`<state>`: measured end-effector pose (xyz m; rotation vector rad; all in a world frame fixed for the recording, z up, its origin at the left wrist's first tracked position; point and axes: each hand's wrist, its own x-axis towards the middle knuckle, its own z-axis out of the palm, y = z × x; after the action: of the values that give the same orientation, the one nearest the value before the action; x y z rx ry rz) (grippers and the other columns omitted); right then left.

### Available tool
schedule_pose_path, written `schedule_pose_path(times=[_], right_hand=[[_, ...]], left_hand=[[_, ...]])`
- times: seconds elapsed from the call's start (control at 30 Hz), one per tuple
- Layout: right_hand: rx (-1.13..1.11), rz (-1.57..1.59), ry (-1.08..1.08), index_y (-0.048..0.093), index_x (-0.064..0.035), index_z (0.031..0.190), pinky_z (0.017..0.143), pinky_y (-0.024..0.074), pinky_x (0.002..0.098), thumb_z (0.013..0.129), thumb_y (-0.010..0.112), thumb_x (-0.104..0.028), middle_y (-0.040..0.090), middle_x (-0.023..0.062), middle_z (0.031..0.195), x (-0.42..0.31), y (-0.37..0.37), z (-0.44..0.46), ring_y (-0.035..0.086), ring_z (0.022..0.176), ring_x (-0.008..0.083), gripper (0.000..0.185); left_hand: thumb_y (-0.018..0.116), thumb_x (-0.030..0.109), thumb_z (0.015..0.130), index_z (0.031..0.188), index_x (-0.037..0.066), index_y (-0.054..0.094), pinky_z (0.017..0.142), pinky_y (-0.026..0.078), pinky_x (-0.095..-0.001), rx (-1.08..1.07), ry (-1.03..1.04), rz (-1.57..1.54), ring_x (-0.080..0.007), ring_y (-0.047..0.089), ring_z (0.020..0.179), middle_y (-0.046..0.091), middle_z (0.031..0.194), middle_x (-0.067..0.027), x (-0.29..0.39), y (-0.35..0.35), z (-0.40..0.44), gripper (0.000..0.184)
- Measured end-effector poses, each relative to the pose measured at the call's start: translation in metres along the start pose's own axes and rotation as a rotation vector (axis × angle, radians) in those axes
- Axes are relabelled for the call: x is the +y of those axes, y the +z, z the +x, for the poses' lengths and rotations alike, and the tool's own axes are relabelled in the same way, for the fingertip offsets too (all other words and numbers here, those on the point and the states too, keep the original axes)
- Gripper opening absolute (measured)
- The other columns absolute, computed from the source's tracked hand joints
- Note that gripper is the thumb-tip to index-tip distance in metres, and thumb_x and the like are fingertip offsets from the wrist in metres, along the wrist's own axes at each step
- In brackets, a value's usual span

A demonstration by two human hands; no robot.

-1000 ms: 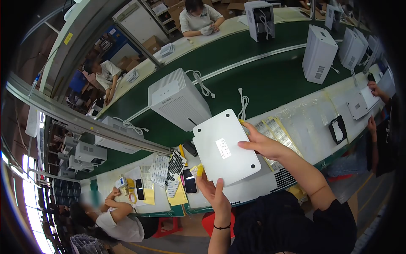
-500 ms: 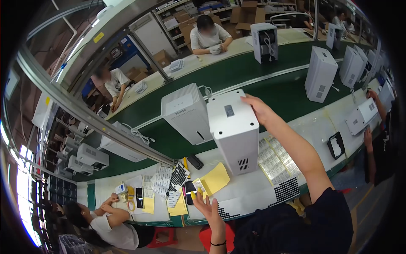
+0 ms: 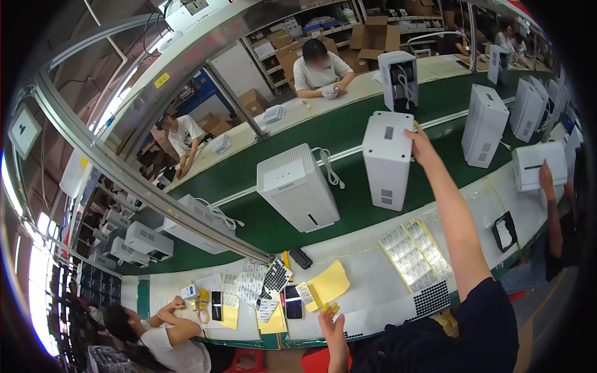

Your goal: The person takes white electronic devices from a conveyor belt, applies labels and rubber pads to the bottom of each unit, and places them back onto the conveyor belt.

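My right hand (image 3: 421, 145) grips the upper right edge of a white box-shaped appliance (image 3: 387, 165) on the green conveyor belt. Four dark feet and a grey label show on its upper face, and vent slots sit low on its side. Some fingers of this hand are hidden behind the edge. Near the front edge of the bench, my left hand (image 3: 333, 324) is raised with fingers apart and nothing visible in it. Yellow covers are on its fingertips. Close to it lie a yellow sheet (image 3: 333, 283) and a phone (image 3: 293, 303).
Another white appliance (image 3: 298, 189) stands on the belt, left of the held one. Sticker sheets (image 3: 413, 252), a sheet of black dots (image 3: 431, 301) and a black tray (image 3: 504, 231) lie on the bench. A metal post (image 3: 186, 217) crosses the left side. Co-workers sit around.
My right hand has moved the white appliance away from me, from above the bench onto the belt. My left hand has dropped lower and rightward in view.
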<state>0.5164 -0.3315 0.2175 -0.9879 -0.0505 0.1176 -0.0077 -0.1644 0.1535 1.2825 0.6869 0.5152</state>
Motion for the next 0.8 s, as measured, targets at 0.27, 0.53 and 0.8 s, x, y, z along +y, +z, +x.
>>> schedule_pose_path(times=[0.27,0.53,0.8], right_hand=[[0.071,-0.079,0.030,0.029,-0.0073,0.143,0.086,0.0499,0.0340,0.088,0.065,-0.014,0.058,0.0134,0.117,-0.002,-0.035,-0.009,0.062,0.103,0.0220,0.066],[0.262,-0.328,-0.311,0.033,-0.0064,0.138,0.086,0.0476,0.0277,0.095,0.057,-0.020,0.051,0.0105,0.117,0.022,-0.040,-0.074,0.058,0.096,0.0166,0.051],[0.128,-0.452,0.111,0.047,-0.0084,0.125,0.077,0.0501,0.0282,0.096,0.054,-0.021,0.062,0.0053,0.099,0.076,-0.121,-0.125,0.061,0.089,0.0142,0.033]], left_hand=[[0.062,0.031,0.092,0.141,-0.003,0.031,0.110,0.027,-0.0386,0.023,0.191,0.285,-0.0314,0.038,0.129,0.038,0.140,-0.0202,0.027,0.030,0.173,0.068],[0.074,0.037,0.081,0.130,-0.008,0.039,0.103,0.036,-0.0398,0.055,0.343,0.330,-0.0304,0.043,0.125,0.040,0.137,-0.0212,0.120,0.079,0.374,0.075],[0.075,0.037,0.079,0.139,0.011,0.017,0.102,0.030,-0.0573,0.049,0.256,0.126,-0.0295,0.035,0.129,0.037,0.138,-0.0127,0.085,0.089,0.401,0.088]])
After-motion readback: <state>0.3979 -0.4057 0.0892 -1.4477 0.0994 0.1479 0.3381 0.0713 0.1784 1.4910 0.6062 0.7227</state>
